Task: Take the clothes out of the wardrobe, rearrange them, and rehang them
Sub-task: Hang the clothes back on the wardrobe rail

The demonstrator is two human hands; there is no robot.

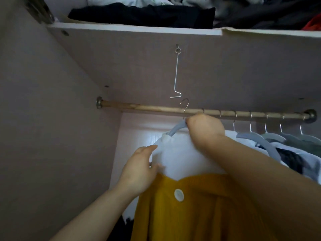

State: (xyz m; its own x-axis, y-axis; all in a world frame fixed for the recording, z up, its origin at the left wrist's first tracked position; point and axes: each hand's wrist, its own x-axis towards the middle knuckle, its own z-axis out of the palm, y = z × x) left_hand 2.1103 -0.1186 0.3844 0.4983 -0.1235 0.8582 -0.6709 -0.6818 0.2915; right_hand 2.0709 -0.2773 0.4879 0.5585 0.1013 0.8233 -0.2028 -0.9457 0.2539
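Wardrobe interior, view tilted up toward the rail.

Right grip (205, 127): fingers curled tight round the neck of a pale blue-grey plastic hanger (176, 129), just under its metal hook (185, 105). I see the hook's curve standing above the round wooden rail (147, 107), near the rail's middle. I cannot tell whether it sits on the rail or hangs in front of it.

Left grip (139, 169): thumb and fingers pinch the left shoulder edge of the white garment (182, 157) that drapes over this hanger. The arm comes up from the lower left.

Task item: the white garment hangs from the held hanger directly below the rail. A mustard-yellow ribbed garment (199, 214) with a round white button (178, 194) lies over its lower front. Whether the two are one piece I cannot tell.

Right part of the rail: a row of grey hangers (250, 136) hooked on close together, carrying pale and dark clothes (291, 159). The left part of the rail is bare wood up to its metal wall bracket (99, 102).

A thin bent wire hook (176, 75) dangles from a screw eye in the underside of the top shelf (121, 29), ending just above the hanger's hook. Apart, not touching.

On the shelf: a folded black garment (142, 14), with a heap of grey and dark clothes to its right and a scrap of red cloth (312, 23) at the far right edge.
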